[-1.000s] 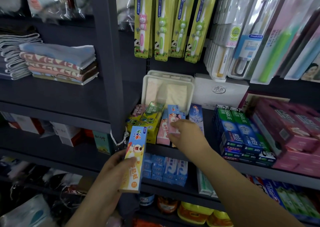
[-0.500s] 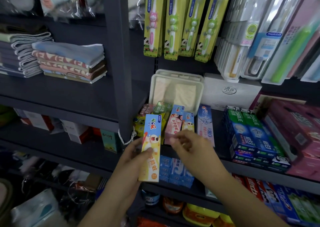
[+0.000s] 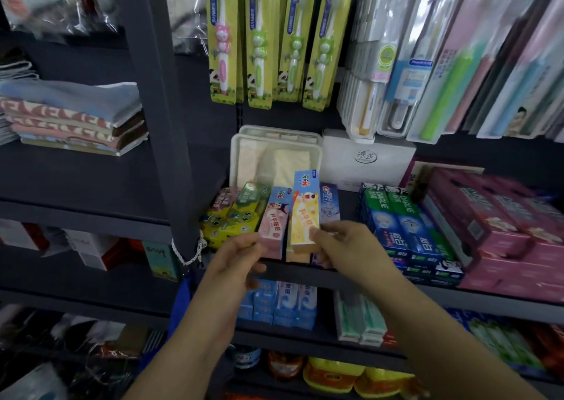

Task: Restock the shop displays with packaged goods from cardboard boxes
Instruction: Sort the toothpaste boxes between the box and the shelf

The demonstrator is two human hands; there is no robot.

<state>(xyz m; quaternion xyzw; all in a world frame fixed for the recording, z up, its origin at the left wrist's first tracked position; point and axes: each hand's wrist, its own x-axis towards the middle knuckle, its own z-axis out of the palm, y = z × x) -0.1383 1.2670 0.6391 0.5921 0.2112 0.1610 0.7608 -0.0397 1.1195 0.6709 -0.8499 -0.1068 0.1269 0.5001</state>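
A yellow children's toothpaste box (image 3: 305,213) stands upright at the front of the dark shelf (image 3: 351,280), between a pink toothpaste box (image 3: 273,222) and a blue one (image 3: 329,204). My right hand (image 3: 348,247) pinches the yellow box at its lower right edge, thumb on its face. To the left, my left hand (image 3: 236,257) has its fingers loosely curled, and its thumb touches the pink box's lower left corner. Green and yellow toothpaste boxes (image 3: 232,216) lie further left.
A white plastic tray (image 3: 276,143) leans behind the boxes, beside a white carton (image 3: 366,155). Blue-green Darlie boxes (image 3: 399,225) and pink packs (image 3: 494,231) fill the shelf's right. Toothbrush packs (image 3: 274,39) hang above. Folded towels (image 3: 73,119) lie left of the upright post (image 3: 158,94).
The yellow box passed from my left hand to my right and went up onto the shelf between the pink and blue boxes. My left hand moved up beside the pink box.
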